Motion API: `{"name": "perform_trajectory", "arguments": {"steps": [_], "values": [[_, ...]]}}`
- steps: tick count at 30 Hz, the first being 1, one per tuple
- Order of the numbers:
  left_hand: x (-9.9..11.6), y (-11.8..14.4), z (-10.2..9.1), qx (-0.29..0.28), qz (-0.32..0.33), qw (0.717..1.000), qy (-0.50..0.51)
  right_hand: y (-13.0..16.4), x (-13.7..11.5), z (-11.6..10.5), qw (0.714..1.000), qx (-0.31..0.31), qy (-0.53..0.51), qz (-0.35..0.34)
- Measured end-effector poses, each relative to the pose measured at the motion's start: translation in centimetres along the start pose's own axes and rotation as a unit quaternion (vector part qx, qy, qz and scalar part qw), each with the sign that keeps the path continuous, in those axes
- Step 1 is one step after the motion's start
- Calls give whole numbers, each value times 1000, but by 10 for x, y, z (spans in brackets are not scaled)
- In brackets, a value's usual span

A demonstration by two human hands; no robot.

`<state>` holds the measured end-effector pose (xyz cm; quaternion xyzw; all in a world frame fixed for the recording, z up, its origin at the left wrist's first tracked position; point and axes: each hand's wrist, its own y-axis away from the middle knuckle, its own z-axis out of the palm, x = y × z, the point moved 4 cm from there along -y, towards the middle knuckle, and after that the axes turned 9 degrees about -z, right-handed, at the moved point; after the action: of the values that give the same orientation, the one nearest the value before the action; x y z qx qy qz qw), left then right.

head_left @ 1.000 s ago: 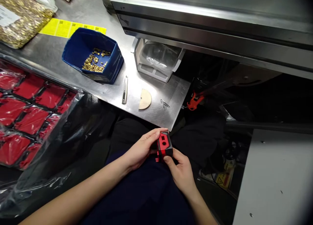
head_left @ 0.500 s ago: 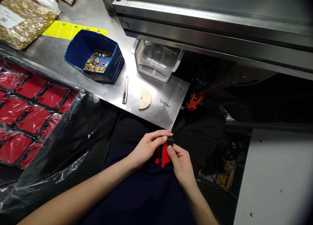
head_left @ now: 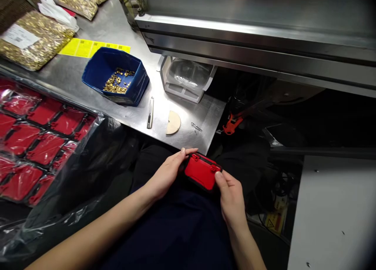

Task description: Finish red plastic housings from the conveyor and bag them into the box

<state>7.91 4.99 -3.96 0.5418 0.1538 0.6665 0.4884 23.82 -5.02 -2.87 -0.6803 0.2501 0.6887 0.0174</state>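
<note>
Both hands hold a red case (head_left: 202, 172) over the person's lap, just below the near edge of the steel bench (head_left: 188, 135). The left hand (head_left: 167, 174) closes on the case's left end, fingers curled over its top edge and thumb underneath. The right hand (head_left: 232, 197) grips the right end, thumb pressed on the red face near a small latch, the other fingers hidden beneath. The case lies with its broad red face up, tilted slightly down to the right, a black rim showing along its far edge. On the bench sit a blue bin (head_left: 117, 76) holding small brass parts (head_left: 117, 82), tweezers (head_left: 150, 112) just right of it, a tan half-disc (head_left: 173, 122), and a small metal clip (head_left: 196, 127). A white holder (head_left: 186, 76) with clear plastic stands under the machine's steel ledge (head_left: 252, 31). At left, a tray (head_left: 38, 136) of red cases lies wrapped in plastic film. Bags of brass parts (head_left: 35, 40) and yellow labels (head_left: 94, 48) lie at the bench's far left.
</note>
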Motion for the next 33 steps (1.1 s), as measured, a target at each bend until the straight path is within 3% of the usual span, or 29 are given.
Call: {"name": "perform_trajectory", "arguments": {"steps": [3, 8, 11, 14, 18, 20, 23, 25, 27, 30, 33], "values": [[4, 3, -1, -28, 29, 999, -26, -7, 4, -5, 986, 26, -156, 61], [0, 3, 4, -69, 48, 995, 50, -9, 4, -4, 954, 65, -271, 108], [-2, 3, 11, -113, 61, 980, 152, -5, 6, 11, 935, 68, -323, 128], [1, 1, 11, -116, 58, 965, 229, 0, 4, 33, 939, 11, -317, 135], [10, 3, -15, -96, 73, 945, 303, -6, -10, 46, 962, -209, -151, 89], [10, 9, -38, -70, 85, 941, 320, -23, -18, 42, 967, -250, 6, 50], [-3, 27, -69, -36, 67, 946, 315, -67, -36, 51, 947, -186, 256, -59], [-18, 42, -81, -29, 41, 951, 307, -97, -47, 81, 897, -154, 393, -130], [-32, 57, -86, -27, 21, 952, 304, -126, -49, 121, 842, -133, 502, -147], [-47, 71, -83, -29, -3, 952, 303, -157, -39, 167, 798, -92, 584, -120], [-54, 70, -82, -9, -29, 951, 306, -165, -26, 174, 804, -91, 578, -105]]}}
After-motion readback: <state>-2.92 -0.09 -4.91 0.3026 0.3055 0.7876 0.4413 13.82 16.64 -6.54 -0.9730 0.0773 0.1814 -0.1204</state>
